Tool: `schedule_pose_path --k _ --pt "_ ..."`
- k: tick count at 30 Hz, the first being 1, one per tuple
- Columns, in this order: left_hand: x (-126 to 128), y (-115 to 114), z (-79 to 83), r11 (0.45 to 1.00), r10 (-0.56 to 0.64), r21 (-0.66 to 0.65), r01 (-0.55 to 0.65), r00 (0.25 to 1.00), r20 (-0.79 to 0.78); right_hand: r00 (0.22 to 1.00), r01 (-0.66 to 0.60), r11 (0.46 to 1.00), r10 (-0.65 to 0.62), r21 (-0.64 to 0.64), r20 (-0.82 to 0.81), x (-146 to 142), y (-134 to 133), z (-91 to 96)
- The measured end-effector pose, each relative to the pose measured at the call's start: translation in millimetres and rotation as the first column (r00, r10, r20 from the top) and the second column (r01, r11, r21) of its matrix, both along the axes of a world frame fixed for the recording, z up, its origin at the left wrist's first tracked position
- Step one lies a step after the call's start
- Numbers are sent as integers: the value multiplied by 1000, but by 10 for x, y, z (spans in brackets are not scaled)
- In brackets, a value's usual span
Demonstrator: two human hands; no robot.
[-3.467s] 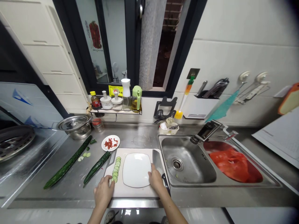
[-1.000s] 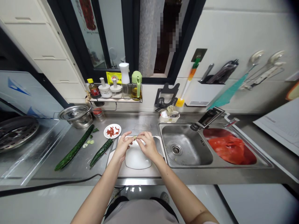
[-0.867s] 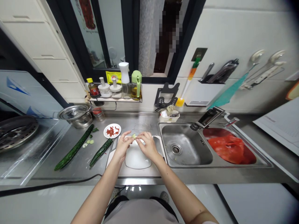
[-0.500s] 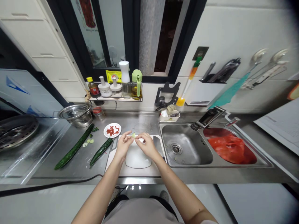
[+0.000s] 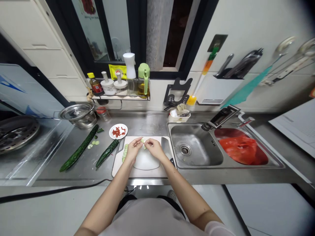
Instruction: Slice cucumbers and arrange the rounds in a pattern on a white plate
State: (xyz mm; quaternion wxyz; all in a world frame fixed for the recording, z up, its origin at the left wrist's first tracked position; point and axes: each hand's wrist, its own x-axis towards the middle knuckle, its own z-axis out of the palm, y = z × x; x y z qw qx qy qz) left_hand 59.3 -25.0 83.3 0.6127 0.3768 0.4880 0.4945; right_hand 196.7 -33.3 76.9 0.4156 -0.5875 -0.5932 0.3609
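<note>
Over a white plate [image 5: 146, 163] on the cutting board [image 5: 118, 171], my two hands meet with fingertips nearly touching. My left hand [image 5: 134, 150] is closed in a pinch on a thin pale-green cucumber slice [image 5: 142, 140]. Thumb and fingers of my right hand [image 5: 154, 149] also pinch at the slice, from the other side; their exact grip is too small to see. A row of cucumber slices [image 5: 124, 152] lies on the board left of the plate, partly behind my left hand. A knife [image 5: 168, 150] rests along the board's right side, partly hidden by my right arm.
Left of the board lie a cut cucumber [image 5: 107, 153], a long cucumber [image 5: 80, 150] and several end pieces [image 5: 93, 143]. Behind are a small plate of red bits [image 5: 112, 131] and a lidded steel pot [image 5: 85, 119]. A sink [image 5: 197, 155] with a red bag [image 5: 242, 149] is at right.
My hands have shifted slightly and turned around the slice, staying above the plate. The view has tilted, and the row of slices on the board now shows beside my left hand.
</note>
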Motion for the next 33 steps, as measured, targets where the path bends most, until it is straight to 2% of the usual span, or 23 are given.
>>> schedule_pose_path --k 3,7,9,11,13,16,19,21,23,27,33 --pt "1 30 -244 998 -27 -55 25 999 -38 998 -38 997 41 -71 48 51 -2 -222" --pt "-2 63 -620 992 -98 -85 90 991 -89 975 -38 986 73 -165 210 94 -45 -468" --pt "-1 90 -761 989 -131 -90 117 978 -165 953 -32 980 89 -194 290 96 -62 -537" --pt "7 132 -836 983 -177 -93 156 936 -305 922 -25 974 109 -223 372 87 -64 -567" --pt "23 183 -842 977 -213 -92 193 840 -499 880 -4 966 126 -258 458 66 -48 -568" --pt "57 244 -769 961 -243 -101 257 612 -752 804 47 951 146 -307 577 19 -17 -552" --pt "80 256 -690 944 -252 -131 304 403 -880 725 82 943 165 -322 669 -27 -21 -548" --pt "80 238 -662 938 -239 -137 320 305 -922 681 84 948 169 -306 712 -47 -56 -560" --pt "70 208 -651 931 -217 -124 343 247 -944 643 60 957 180 -284 745 -57 -109 -582" --pt "57 158 -646 914 -176 -93 396 179 -968 566 4 957 236 -289 790 -62 -206 -631" --pt "90 171 -666 914 -167 -88 395 169 -971 485 -3 960 246 -280 839 -58 -196 -675"
